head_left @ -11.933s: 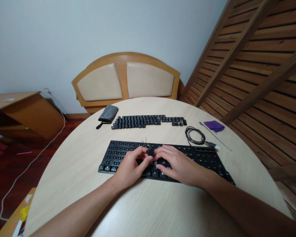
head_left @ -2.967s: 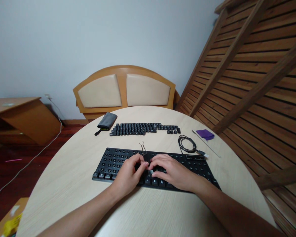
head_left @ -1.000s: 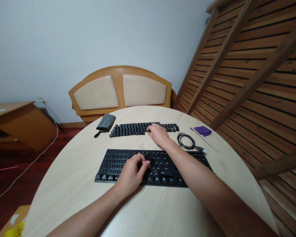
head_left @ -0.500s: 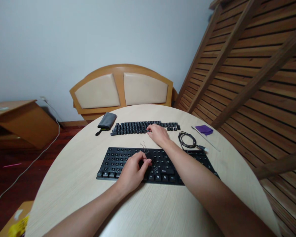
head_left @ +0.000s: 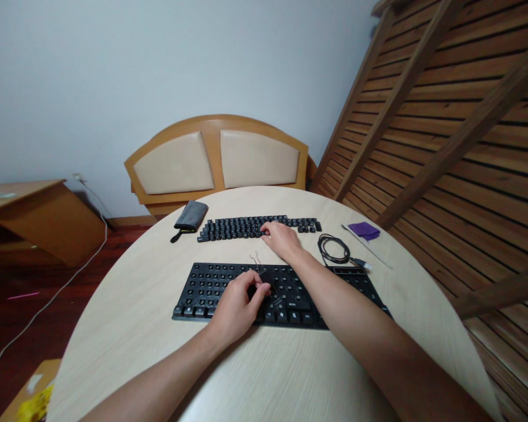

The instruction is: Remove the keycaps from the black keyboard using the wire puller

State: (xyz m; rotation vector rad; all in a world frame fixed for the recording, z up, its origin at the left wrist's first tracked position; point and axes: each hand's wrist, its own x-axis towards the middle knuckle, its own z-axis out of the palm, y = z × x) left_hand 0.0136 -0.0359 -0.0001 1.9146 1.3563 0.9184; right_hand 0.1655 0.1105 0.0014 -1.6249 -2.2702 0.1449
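Note:
My left hand (head_left: pixel 239 300) is closed around a wire keycap puller (head_left: pixel 265 276), whose thin wire prongs point away from me. It is over the middle of a black keyboard (head_left: pixel 205 283) that has most keycaps off; the bottom row and one large key (head_left: pixel 297 305) are still on. My right hand (head_left: pixel 282 239) reaches past the keyboard to the rows of loose black keycaps (head_left: pixel 233 227). Its thumb and fingers are pinched together at the near edge of these rows. What lies between the fingertips is too small to make out.
A grey pouch (head_left: pixel 192 215) lies at the back left of the round table (head_left: pixel 127 305). To the right are the coiled black cable (head_left: pixel 334 249), a thin metal rod (head_left: pixel 366 246) and a purple cloth (head_left: pixel 364 231). A padded wooden headboard (head_left: pixel 215 158) stands behind the table.
My right hand has shifted very slightly to the left at the loose keycaps. The left hand and the puller stay put.

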